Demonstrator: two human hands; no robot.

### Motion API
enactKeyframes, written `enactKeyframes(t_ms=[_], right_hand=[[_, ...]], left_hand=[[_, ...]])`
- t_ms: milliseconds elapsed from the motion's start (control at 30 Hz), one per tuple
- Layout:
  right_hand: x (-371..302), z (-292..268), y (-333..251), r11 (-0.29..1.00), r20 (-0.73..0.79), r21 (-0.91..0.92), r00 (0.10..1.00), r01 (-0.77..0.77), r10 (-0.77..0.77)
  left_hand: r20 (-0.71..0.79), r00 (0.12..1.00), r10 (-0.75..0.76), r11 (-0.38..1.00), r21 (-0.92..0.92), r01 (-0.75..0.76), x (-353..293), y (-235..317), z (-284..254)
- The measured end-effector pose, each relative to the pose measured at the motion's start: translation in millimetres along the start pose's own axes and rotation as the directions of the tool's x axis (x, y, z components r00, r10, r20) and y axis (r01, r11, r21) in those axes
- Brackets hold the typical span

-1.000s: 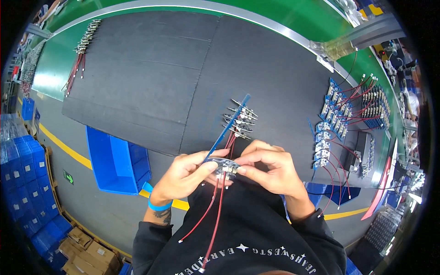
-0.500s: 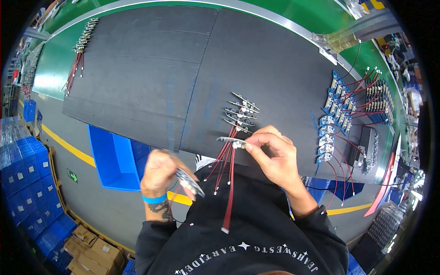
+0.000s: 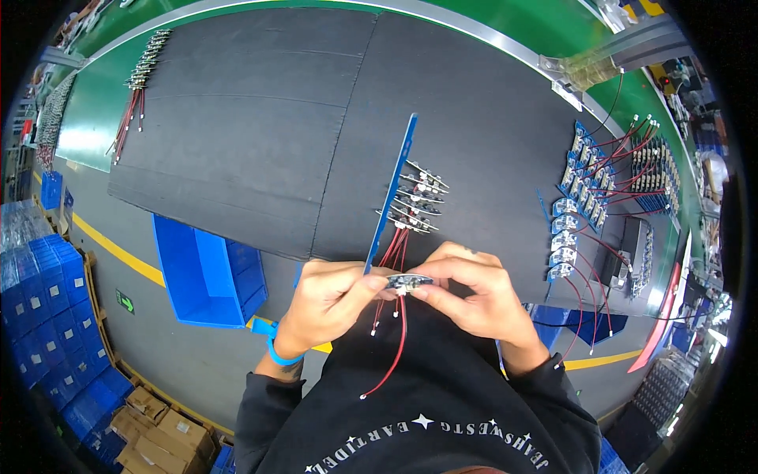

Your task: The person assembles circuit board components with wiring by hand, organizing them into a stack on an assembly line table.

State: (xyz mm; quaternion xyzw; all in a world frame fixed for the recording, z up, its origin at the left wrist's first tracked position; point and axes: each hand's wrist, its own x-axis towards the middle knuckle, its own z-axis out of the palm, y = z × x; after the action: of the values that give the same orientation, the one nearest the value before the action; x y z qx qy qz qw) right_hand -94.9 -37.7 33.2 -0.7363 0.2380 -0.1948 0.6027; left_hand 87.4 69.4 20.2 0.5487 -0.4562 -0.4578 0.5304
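Note:
Close to my body, at the table's near edge, both hands meet at a small circuit board (image 3: 410,280) with a red cable hanging from it. My right hand (image 3: 472,292) pinches the board's right end between thumb and fingers. My left hand (image 3: 333,299), closed, is at its left end and also grips a long, thin blue strip (image 3: 392,186) that points away across the table. Just beyond, a row of similar boards (image 3: 418,197) lies on the black mat (image 3: 260,134), their red cables trailing toward me. My fingers hide part of the held board.
Blue boards with red cables (image 3: 584,178) stand grouped at the right, beside denser rows of boards (image 3: 654,175). Another row of boards (image 3: 148,59) lies far left. A blue bin (image 3: 201,272) sits below the table's near edge, left. A metal arm (image 3: 624,51) reaches in at far right.
My left hand has moved up and right to the held board, and the blue strip now points away across the table. My right hand has come slightly nearer with the board.

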Motion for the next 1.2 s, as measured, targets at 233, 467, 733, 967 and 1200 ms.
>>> enactKeyframes(t_ms=[233, 467, 733, 967, 1200], right_hand=[[-3, -7, 7, 0.987, 0.072, 0.159, 0.997, -0.032, 0.021], [-4, -9, 3, 0.950, 0.169, 0.271, 0.980, -0.152, 0.109], [4, 9, 31, 0.993, -0.260, -0.112, 0.964, 0.022, -0.051], [5, 12, 25, 0.987, -0.335, -0.159, 0.941, -0.011, -0.044], [12, -19, 26, 0.966, -0.502, 0.187, 0.828, -0.179, 0.251]], left_hand=[[0.342, 0.893, 0.292, 0.894, 0.234, -0.382, 7, 1, -13], [0.357, 0.895, 0.266, 0.942, -0.295, -0.161, -2, -20, -3], [-0.094, 0.995, 0.019, 0.980, 0.197, -0.001, -7, -4, -36], [0.096, 0.979, 0.179, 0.792, 0.576, -0.202, 8, -7, 5], [0.044, 0.997, 0.067, 0.745, 0.662, -0.079, 8, -7, 27]])
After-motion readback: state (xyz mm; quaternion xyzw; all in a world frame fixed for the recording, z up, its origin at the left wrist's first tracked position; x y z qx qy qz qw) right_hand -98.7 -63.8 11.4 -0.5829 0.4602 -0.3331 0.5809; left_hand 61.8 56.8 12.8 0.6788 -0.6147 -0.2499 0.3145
